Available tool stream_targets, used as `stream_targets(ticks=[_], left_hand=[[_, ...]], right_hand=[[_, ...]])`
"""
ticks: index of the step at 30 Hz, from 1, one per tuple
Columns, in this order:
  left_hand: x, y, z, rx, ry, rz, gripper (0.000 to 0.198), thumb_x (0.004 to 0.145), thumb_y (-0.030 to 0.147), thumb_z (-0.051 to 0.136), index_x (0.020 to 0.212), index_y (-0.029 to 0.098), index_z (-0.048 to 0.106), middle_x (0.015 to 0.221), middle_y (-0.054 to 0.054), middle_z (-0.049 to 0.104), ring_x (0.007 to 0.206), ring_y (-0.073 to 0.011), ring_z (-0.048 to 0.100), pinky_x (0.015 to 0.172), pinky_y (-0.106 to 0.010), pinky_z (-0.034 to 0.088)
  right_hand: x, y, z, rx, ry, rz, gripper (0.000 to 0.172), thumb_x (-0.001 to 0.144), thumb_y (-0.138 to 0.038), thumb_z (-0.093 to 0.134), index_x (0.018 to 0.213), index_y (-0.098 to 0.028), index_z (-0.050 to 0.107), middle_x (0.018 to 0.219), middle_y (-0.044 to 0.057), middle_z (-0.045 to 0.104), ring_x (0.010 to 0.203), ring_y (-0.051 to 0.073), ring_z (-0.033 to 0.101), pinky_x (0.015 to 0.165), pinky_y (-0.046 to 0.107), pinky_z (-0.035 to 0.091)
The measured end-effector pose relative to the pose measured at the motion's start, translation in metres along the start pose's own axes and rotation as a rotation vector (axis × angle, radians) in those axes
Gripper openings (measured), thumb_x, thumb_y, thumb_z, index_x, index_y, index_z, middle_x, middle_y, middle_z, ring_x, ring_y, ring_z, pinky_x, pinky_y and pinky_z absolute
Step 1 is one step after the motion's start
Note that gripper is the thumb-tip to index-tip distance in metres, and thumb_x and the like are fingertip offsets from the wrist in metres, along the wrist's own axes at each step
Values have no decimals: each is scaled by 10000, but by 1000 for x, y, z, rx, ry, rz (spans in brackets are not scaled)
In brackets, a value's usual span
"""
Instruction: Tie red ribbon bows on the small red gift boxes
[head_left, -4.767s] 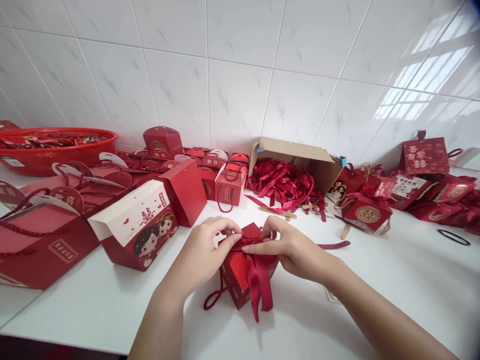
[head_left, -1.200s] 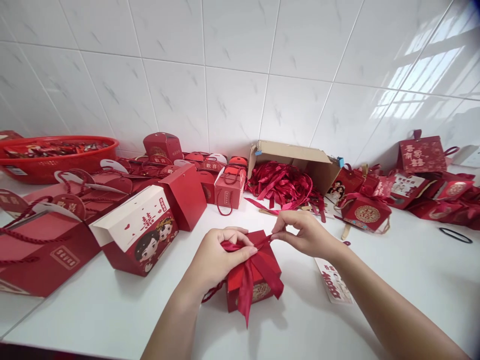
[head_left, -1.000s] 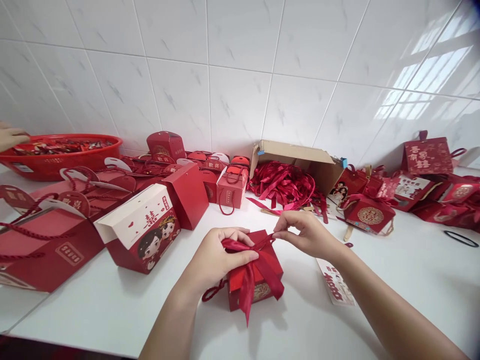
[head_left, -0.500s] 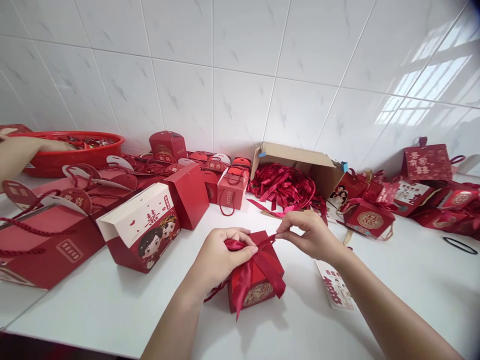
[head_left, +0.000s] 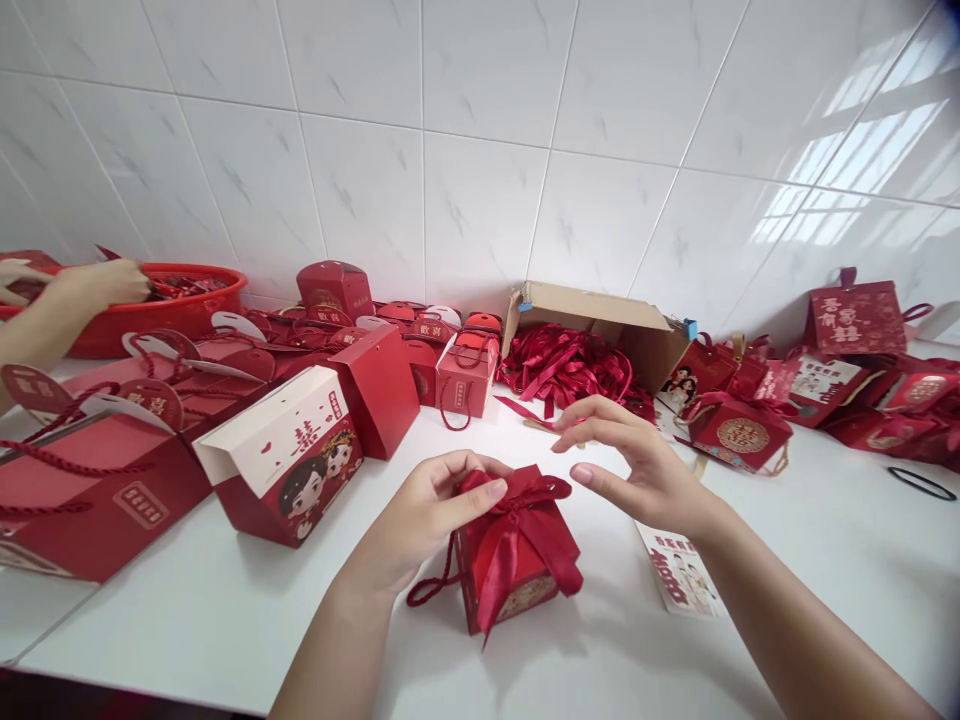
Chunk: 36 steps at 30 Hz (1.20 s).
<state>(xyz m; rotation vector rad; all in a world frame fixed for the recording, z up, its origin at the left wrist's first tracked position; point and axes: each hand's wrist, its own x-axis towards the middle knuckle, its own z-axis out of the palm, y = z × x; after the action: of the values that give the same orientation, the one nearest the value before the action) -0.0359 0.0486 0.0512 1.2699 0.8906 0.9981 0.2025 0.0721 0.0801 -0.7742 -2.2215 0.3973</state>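
Note:
A small red gift box (head_left: pixel 480 580) with a gold round print sits on the white table in front of me. A dark red satin ribbon (head_left: pixel 517 530) is tied in a bow on its top, with two tails hanging over the front. My left hand (head_left: pixel 431 515) grips the box's upper left side, thumb over the bow's left loop; its fingertips are partly hidden. Just right of the bow, my right hand (head_left: pixel 637 465) hovers open with fingers apart, holding nothing. A twisted red cord handle (head_left: pixel 435 590) sticks out at the box's left.
Larger gift boxes (head_left: pixel 277 460) stand at the left. A cardboard box (head_left: pixel 600 300) spills red ribbons (head_left: pixel 570 365) at the back. Finished-looking boxes (head_left: pixel 739 435), a printed card (head_left: pixel 679 570) and a black ring (head_left: pixel 921 484) lie right. Another person's hands (head_left: pixel 90 295) work at a red basin (head_left: pixel 217 300).
My right hand has let go of the ribbon end, opened and drawn slightly away. The box has shifted a little to the right. The other person's hand has come up out of the basin.

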Motion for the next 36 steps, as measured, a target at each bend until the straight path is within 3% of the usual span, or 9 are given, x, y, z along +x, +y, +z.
stream_targets(ticks=[4,9,14,20,26,30,36], left_hand=[[0,-1,0,-10,51,-26,334,765,407,711,602,167,545,1155,-59,656,988,-225,626,885,-329,472],[4,-5,-1,-6,20,-21,344,805,495,641,664,184,602,894,-43,687,944,-224,619,859,-325,475],[7,-6,0,-15,68,1,338,822,511,612,712,192,625,832,-30,661,945,-220,601,855,-305,452],[8,-5,7,141,145,60,301,839,449,605,668,202,581,794,-6,599,866,-190,564,809,-272,430],[12,-8,7,217,216,125,363,829,418,611,572,184,507,984,-22,574,995,-201,553,907,-271,379],[13,-8,4,260,247,140,383,815,419,616,537,180,503,994,-28,534,991,-206,541,932,-299,357],[15,-9,-2,512,308,205,386,834,450,570,549,192,542,1052,-44,530,1093,-257,504,936,-355,351]], right_hand=[[3,-12,9,-68,-66,22,139,886,-334,618,941,-269,728,1240,99,552,1161,270,529,969,457,468],[18,-18,27,-168,-227,-7,108,846,-309,673,886,-282,770,1360,80,510,1266,314,433,1034,552,405],[24,-17,31,-205,-263,-34,109,848,-273,666,802,-251,763,1402,65,487,1298,305,376,1050,550,379],[22,-20,34,-171,-285,-18,75,786,-196,682,732,-225,726,1381,77,493,1298,311,393,1069,574,330],[24,-23,40,-134,-295,67,91,743,-129,648,681,-191,675,1271,111,523,1283,301,411,1029,505,380],[23,-26,41,-104,-315,135,88,747,-135,639,673,-182,646,1231,111,520,1272,300,420,1014,488,391],[22,-29,39,-136,-342,145,89,777,-151,630,702,-181,668,1234,105,515,1258,288,432,1031,481,364]])
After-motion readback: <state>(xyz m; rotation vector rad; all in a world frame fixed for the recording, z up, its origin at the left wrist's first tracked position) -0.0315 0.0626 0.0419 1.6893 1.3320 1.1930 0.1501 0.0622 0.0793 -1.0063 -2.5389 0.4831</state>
